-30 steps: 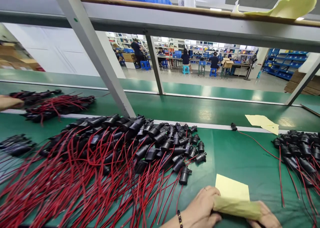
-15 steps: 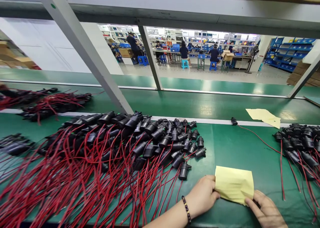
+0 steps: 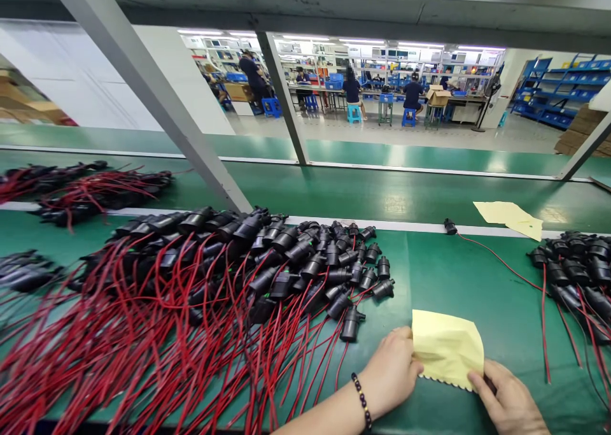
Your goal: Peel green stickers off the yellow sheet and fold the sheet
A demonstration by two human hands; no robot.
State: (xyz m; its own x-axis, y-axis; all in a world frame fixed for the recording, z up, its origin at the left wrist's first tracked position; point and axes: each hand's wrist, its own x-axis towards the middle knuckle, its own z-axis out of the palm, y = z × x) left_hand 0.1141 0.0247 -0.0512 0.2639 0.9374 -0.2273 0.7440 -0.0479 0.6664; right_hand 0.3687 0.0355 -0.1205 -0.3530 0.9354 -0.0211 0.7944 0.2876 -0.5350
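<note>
A yellow paper sheet [image 3: 446,349] lies on the green bench top [image 3: 429,276] near the front edge. My left hand [image 3: 392,371], with a bead bracelet at the wrist, pinches the sheet's left edge. My right hand [image 3: 506,400] presses its fingers on the sheet's lower right corner. Just left of my hands spreads a big pile of black connectors with red wires [image 3: 214,295]; the nearest connector [image 3: 352,323] lies a little up and left of my left hand.
A smaller pile of black connectors [image 3: 575,272] sits at the right edge, with one loose connector on a red wire [image 3: 447,226]. Another yellow sheet [image 3: 510,217] lies farther back. A slanted grey frame post [image 3: 157,104] rises behind the pile. Seated workers [image 3: 354,94] are far behind.
The sheet, folded over between my hands a second ago, is now spread flat on the bench. The view has tilted down a little.
</note>
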